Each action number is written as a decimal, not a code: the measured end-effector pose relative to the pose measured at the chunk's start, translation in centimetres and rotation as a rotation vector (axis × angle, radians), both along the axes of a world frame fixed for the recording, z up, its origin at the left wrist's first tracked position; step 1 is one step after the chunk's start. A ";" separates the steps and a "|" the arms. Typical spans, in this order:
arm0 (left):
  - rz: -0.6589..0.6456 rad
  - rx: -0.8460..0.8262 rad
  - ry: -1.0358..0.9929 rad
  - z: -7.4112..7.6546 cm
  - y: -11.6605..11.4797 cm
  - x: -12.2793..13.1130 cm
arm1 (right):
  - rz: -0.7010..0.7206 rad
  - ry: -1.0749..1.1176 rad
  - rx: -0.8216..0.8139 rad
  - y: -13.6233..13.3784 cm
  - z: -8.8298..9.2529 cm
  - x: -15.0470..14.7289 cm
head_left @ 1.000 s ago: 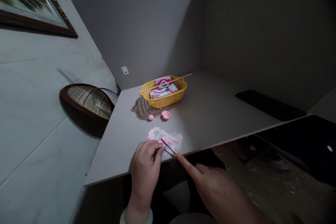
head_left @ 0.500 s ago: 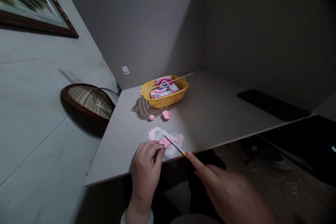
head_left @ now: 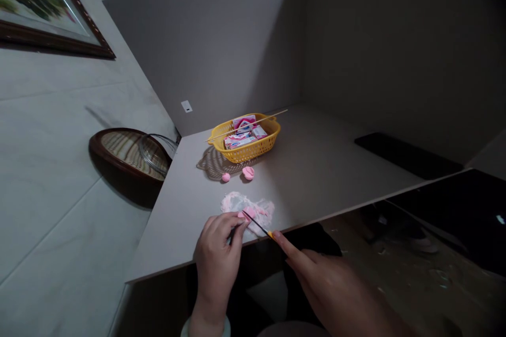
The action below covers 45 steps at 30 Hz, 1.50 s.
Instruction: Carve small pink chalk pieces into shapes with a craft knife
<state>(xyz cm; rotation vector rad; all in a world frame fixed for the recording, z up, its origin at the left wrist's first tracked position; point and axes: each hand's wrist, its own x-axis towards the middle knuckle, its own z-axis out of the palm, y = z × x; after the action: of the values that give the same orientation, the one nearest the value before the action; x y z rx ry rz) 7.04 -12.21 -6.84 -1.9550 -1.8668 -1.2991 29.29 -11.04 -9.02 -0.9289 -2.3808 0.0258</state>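
Note:
Between the thumb and fingertips of my left hand is a small pink piece that looks like soap. My right hand grips a thin carving knife with a dark blade and a yellow handle. The blade's tip touches or lies just over the pink piece; I cannot tell which. Beneath them pale pink shavings are spread over what looks like a clear plastic sheet near the table's front edge. Farther back sit a small pink ball and a larger carved pink piece with petal-like folds.
A yellow plastic basket holding pink and white boxes stands toward the back of the grey table. A thin stick lies across its rim. On the left is a dark-rimmed woven chair or basket. A black slot lies right.
The knife and my right hand have shifted slightly left and down, bringing the blade lower against the pink piece. My left hand keeps its hold. The whole view has shifted a little.

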 end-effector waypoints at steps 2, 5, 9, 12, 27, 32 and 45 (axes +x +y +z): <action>-0.002 0.004 0.001 0.1 0.0 0.1 | -0.004 0.008 -0.016 -0.1 0.1 0.0; 0.001 0.000 0.003 0.1 0.0 0.1 | -0.020 0.007 -0.035 -0.3 0.2 -0.1; 0.009 0.005 0.020 0.2 0.0 0.1 | 0.002 0.016 -0.087 -0.5 0.0 -0.2; 0.011 0.006 0.038 0.2 0.0 0.1 | 0.009 0.032 -0.111 -0.8 -0.1 -0.3; 0.002 0.026 0.068 0.2 0.1 0.0 | -0.030 -0.016 -0.012 -0.9 0.0 -0.2; 0.004 0.025 0.065 0.5 0.2 0.1 | -0.032 -0.121 0.019 -0.5 0.2 -0.4; -0.044 0.021 -0.020 0.0 0.6 0.0 | 0.002 -0.089 -0.139 0.3 1.5 -0.5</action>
<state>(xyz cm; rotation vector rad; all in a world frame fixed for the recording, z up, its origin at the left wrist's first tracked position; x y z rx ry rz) 7.05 -11.62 -6.83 -1.9907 -1.8209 -1.3506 28.83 -10.78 -7.51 -1.0109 -2.4881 0.1556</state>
